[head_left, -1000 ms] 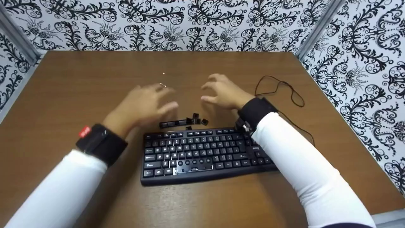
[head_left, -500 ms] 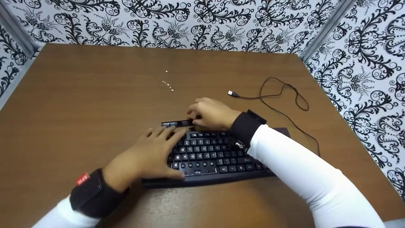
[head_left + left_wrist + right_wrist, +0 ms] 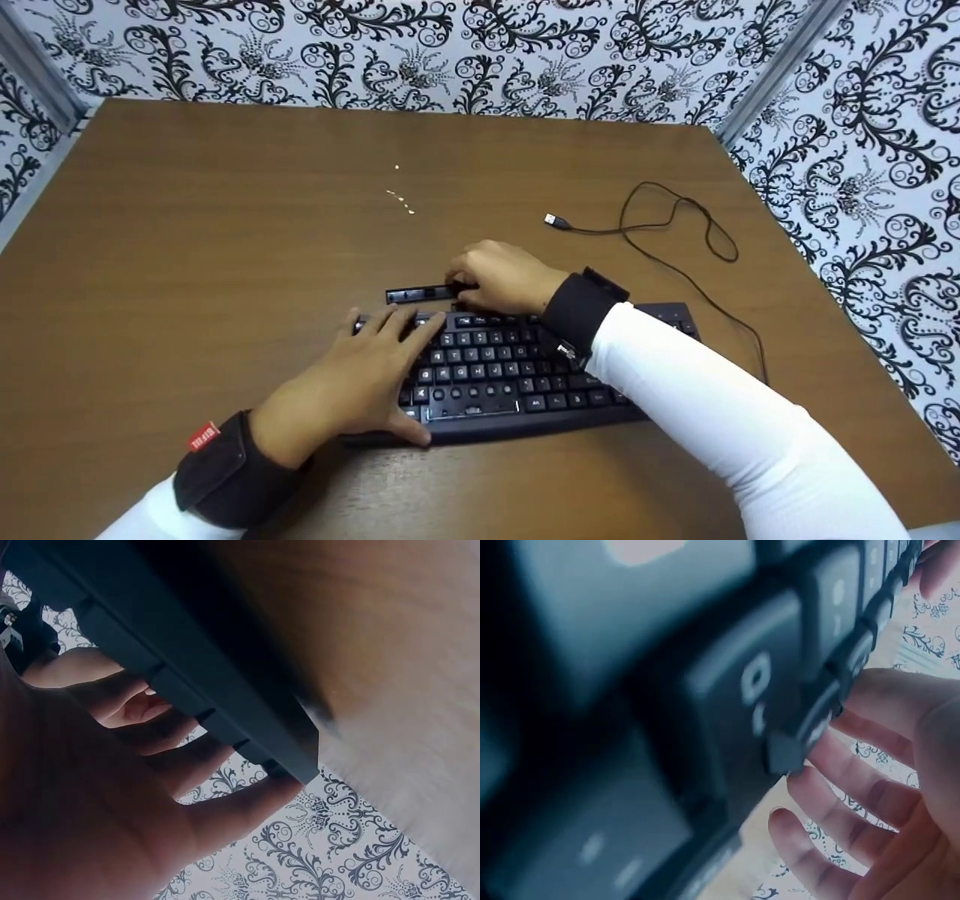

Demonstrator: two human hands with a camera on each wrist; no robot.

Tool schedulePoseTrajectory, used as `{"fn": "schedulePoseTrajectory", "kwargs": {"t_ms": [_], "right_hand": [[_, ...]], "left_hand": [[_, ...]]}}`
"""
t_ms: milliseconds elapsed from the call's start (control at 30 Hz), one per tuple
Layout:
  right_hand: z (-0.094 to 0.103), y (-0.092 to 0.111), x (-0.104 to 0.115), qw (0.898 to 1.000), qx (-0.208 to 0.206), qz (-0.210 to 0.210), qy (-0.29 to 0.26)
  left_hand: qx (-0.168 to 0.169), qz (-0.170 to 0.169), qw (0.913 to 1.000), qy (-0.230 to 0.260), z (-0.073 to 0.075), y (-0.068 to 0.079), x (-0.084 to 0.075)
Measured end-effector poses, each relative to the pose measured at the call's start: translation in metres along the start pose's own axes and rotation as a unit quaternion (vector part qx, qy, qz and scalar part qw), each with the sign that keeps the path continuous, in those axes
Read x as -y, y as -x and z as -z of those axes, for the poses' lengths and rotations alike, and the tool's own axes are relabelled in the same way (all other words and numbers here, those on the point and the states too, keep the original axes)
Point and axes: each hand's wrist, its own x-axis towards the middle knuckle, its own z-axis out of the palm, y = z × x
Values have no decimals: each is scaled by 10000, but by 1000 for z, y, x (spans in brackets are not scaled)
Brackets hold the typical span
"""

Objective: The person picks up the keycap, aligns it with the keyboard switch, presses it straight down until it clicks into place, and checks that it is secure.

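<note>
A black keyboard (image 3: 487, 360) lies on the wooden table, its spacebar place bare and a row of round key posts (image 3: 472, 391) showing above it. Over its left end my left hand (image 3: 360, 375) is spread, thumb at the front edge, fingers reaching the back rows. A loose spacebar (image 3: 416, 294) rests just behind the keyboard. At its right end my right hand (image 3: 506, 277) reaches down with bent fingers, covering the spot where small keycaps lie. Whether it pinches one I cannot tell. In the right wrist view its fingers (image 3: 840, 817) are behind the keyboard's back edge.
The keyboard's cable (image 3: 675, 262) loops at the right, ending in a USB plug (image 3: 556, 221). Small light specks (image 3: 401, 200) dot the table (image 3: 225, 225) behind the hands. Patterned wall panels (image 3: 412, 60) stand at the back and sides.
My left hand has come down from the air onto the keyboard's left end. My right hand has moved left and down from behind the keyboard to the loose keycaps, now hidden under it.
</note>
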Motion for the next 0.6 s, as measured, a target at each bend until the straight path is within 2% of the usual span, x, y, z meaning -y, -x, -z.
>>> {"fn": "schedulePoseTrajectory", "kwargs": {"t_ms": [367,600], "right_hand": [[-1,-1,2,9999,-156,31,-57],[4,8,2,9988,-347,99,-341]], "left_hand": [[-6,-81,10000,-4,-1,0,2],[-9,-150,9999,-64,1,1,9]]}}
